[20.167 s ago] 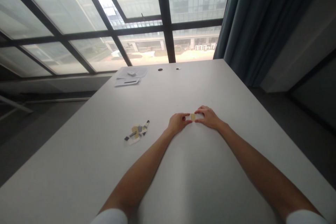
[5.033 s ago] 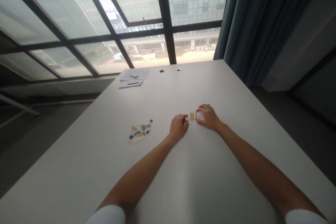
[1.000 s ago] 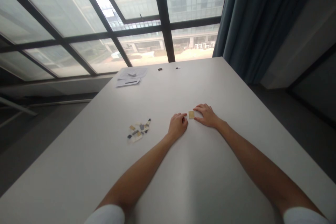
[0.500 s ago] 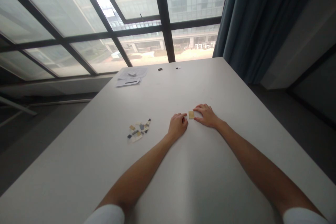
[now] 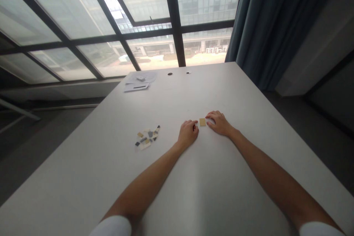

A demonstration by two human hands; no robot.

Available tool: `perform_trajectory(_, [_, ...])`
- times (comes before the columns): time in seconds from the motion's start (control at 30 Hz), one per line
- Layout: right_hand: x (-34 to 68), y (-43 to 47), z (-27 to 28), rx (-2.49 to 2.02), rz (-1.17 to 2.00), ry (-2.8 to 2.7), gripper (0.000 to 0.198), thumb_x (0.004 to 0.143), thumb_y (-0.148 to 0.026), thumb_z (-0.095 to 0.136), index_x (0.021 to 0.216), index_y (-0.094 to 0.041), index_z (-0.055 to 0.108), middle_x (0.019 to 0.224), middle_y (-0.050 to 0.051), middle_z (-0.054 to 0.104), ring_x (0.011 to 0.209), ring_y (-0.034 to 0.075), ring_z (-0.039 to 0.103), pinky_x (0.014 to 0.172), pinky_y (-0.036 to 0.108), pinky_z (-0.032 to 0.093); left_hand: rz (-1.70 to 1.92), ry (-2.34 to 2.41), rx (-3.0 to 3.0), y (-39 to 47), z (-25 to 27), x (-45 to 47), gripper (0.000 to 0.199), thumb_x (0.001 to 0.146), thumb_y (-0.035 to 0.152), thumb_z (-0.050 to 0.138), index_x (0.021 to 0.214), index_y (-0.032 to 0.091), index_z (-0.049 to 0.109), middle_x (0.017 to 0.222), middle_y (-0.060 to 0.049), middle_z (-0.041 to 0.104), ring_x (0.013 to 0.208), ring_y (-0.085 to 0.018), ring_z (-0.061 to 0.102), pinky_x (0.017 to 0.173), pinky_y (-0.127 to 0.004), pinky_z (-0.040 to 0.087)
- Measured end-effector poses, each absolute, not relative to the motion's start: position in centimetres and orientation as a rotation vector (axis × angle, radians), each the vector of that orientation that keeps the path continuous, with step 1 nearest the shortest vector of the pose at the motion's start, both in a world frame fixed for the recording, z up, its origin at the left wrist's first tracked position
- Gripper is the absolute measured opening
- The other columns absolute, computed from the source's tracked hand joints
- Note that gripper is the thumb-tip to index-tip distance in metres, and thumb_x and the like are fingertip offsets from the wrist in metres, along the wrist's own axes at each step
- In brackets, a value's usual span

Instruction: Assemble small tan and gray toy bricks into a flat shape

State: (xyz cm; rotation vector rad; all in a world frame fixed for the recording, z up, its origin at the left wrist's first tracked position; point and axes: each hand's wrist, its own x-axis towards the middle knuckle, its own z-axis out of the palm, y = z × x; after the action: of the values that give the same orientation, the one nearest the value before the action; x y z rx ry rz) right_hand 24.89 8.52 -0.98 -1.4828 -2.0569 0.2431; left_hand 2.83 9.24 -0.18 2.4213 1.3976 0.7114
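A small tan studded building plate [image 5: 202, 122] lies flat on the white table between my hands. My left hand [image 5: 188, 132] rests just left of it, fingers curled in and the index fingertip close to the plate's left edge. Whatever those fingers hold, if anything, is too small to make out. On the plate's other side, my right hand [image 5: 219, 122] has its thumb and fingers apart at the right edge, with no grip on the plate. A loose pile of small building bricks [image 5: 146, 139], in tan, white, grey and black, lies to the left.
Sheets of paper [image 5: 138, 84] with a small light object on them lie at the far left of the table [image 5: 177, 99]. Two dark round spots [image 5: 170, 74] show near the far edge. Beyond stand large windows and a blue curtain [image 5: 251, 33].
My right thumb and fingertips have eased slightly off the plate's right edge. The left hand stays beside the plate, and the camera view has shifted a little.
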Motion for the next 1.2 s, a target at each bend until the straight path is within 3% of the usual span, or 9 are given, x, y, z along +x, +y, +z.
perform_trajectory(0.2, [24.69, 8.39, -0.66, -1.494, 0.223, -2.075, 0.017, 0.087, -0.030, 0.063, 0.102, -0.023, 0.068, 0.117, 0.007, 0.066, 0.109, 0.026, 0.053, 0.095, 0.042, 0.039, 0.700, 1.408, 2.418, 9.22, -0.15, 2.92, 0.034, 0.089, 0.018, 0.052, 0.116, 0.017, 0.071, 0.093, -0.006, 0.071, 0.090, -0.021, 0.060, 0.091, -0.034, 0.046])
perform_trajectory(1.2, [24.34, 8.27, -0.43, -1.507, 0.200, -2.092, 0.018, 0.088, -0.031, 0.062, 0.103, -0.023, 0.067, 0.118, 0.007, 0.065, 0.110, 0.026, 0.052, 0.094, 0.042, 0.039, 0.708, 1.407, 2.414, 9.12, -0.12, 2.96, 0.034, 0.089, 0.016, 0.052, 0.116, 0.017, 0.071, 0.095, -0.007, 0.071, 0.092, -0.021, 0.060, 0.092, -0.034, 0.046])
